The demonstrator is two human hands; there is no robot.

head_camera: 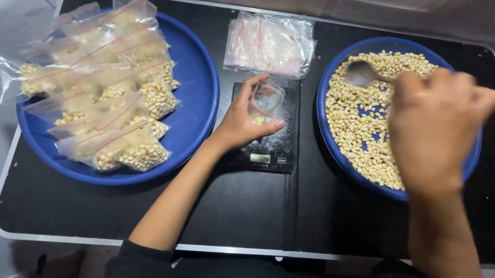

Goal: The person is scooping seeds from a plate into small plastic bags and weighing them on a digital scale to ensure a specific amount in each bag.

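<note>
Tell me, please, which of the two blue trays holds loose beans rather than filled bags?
The blue tray on the right, under the right hand with the spoon. The left blue tray carries sealed bags of beans instead.

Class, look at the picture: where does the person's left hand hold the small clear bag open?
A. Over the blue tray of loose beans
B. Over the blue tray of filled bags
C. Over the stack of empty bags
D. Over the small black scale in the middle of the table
D: the left hand holds the small clear bag over the black scale, between the two blue trays.
</note>
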